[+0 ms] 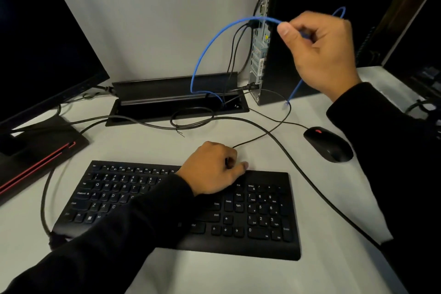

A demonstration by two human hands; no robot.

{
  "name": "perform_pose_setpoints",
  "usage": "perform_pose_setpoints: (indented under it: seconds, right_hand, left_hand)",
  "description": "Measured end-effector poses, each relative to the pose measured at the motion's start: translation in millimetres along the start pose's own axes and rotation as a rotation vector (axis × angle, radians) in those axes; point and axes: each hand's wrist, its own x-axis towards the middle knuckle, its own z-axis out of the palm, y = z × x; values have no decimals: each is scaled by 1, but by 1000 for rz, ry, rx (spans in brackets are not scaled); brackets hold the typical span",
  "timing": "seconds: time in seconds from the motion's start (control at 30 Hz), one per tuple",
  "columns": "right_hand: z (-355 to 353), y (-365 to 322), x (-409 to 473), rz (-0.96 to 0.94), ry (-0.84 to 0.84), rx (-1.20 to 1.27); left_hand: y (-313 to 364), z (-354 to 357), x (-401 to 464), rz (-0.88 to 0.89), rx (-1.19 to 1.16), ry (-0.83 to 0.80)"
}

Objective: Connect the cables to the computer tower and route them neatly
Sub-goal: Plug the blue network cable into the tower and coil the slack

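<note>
Two hands busy: right hand (319,55) at 2 o'clock pinches the blue Ethernet cable (210,48) beside the computer tower (260,50), left hand (214,169) at centre grips a thin black cable (262,135) over the keyboard (250,210).

cable (207,48): blue | keyboard (238,241): black | mouse (328,144): black, red wheel | desk (238,277): white

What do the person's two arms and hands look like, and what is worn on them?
Both arms are covered by long black sleeves that end at the wrists. The left hand and the right hand are bare, with no gloves. No ring, watch or marking shows on either one.
</note>
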Motion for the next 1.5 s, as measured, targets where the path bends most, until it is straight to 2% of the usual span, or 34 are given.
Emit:
perform_pose_setpoints:
  seconds: [0.1,0.17,0.27,0.3,0.33,0.37,0.47,0.53,0.63,0.7,0.8,0.9,0.97,1.0,1.07,1.17,1.3,1.4,1.5]
  right_hand:
    - [-5,-1,15,-22,78,19]
    - [-4,0,22,-27,56,40]
    - [0,5,24,-18,0,55]
    - [0,8,24,-12,-7,45]
    - [-1,11,26,-2,-6,31]
    - [-2,13,30,11,2,24]
    - [-6,9,47,41,46,76]
    - [-10,2,59,31,87,106]
    - [-17,2,71,46,131,78]
    - [-18,10,71,116,64,94]
    - [-12,28,52,184,-275,70]
    - [-6,49,23,184,-674,-307]
    - [-4,64,9,242,-861,-546]
    - [-4,70,3,289,-918,-579]
    - [-3,80,-6,360,-951,-486]
    - [5,79,-19,395,-912,-300]
    - [24,56,-23,287,-825,-165]
    - [48,37,-26,233,-936,-154]
    - [73,35,-43,265,-1063,-192]
  left_hand:
    - [7,-27,18,-50,182,121]
    - [12,-57,34,-26,208,365]
    - [10,-106,51,-28,100,865]
    - [4,-118,55,-45,26,966]
    - [-4,-126,60,-76,-49,991]
    - [-14,-131,66,-110,-99,926]
    - [-42,-132,87,-159,-204,528]
    - [-43,-132,93,-139,-488,398]
    - [-40,-140,102,-121,-792,522]
    - [-44,-148,106,-139,-887,603]
    - [-54,-156,110,-159,-939,622]
    - [-64,-156,112,-169,-998,615]
    - [-70,-155,112,-190,-959,601]
    - [-72,-154,112,-201,-937,595]
    - [-74,-151,112,-209,-916,583]
    - [-70,-145,115,-213,-921,556]
    - [-59,-141,121,-187,-870,536]
    - [-47,-141,123,-158,-861,517]
    - [-42,-144,122,-156,-849,503]
